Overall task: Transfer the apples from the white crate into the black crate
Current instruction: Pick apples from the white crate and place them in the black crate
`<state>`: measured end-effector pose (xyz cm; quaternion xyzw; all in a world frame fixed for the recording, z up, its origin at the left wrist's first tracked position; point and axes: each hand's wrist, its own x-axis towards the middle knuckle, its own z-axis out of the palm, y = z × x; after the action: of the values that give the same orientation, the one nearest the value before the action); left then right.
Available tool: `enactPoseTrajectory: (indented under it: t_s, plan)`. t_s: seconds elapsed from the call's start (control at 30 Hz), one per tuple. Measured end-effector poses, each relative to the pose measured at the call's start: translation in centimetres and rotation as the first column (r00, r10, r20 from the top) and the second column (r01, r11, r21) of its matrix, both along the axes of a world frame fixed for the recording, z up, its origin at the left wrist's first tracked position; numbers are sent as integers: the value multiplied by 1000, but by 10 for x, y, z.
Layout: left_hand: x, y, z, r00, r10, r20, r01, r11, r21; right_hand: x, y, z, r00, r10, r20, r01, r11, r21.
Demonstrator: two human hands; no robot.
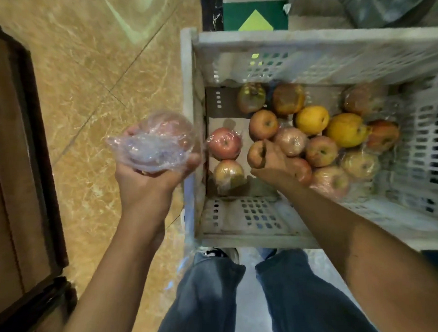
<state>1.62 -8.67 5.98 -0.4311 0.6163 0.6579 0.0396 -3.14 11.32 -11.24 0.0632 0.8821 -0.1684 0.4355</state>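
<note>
1. The left hand's fingers [192, 162] and thumb curl up round a plastic-wrapped apple [161, 139], cupping it from below. Loose film bunches toward the left.
2. The right hand's fingers [257, 153] are curled down among the apples [321, 150] in the white crate [248, 216]. A red apple [302, 172] lies just under the palm, but I cannot tell whether the fingers have closed on it.
3. The left hand [148, 180] is palm up over the tiled floor [79, 86], just left of the white crate's left wall. Its forearm rises from the near edge.
4. The right hand [275, 165] is palm down, its forearm crossing the crate's near wall from the right.
5. The black crate [40, 159] lies at the far left, well apart from the wrapped apple, with bare floor between. Its long side runs near to far.
6. The left hand is much the nearer to it, so the carry likely goes straight left.
7. Many apples and two yellow fruits [312, 119] remain in the white crate, so the task looks far from done.
</note>
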Motion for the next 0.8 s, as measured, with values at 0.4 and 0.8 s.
enactPoseTrajectory:
  t_s: [0.4,0.8]
  plan:
    - [-3,-33,-32,994,108,35,-108,994,1,2,-14,-16,978,-134,-161,148,986,80]
    - [-18,4,89,999,-38,38,30,980,196,-3,11,163,601,-799,24,756,559,-340]
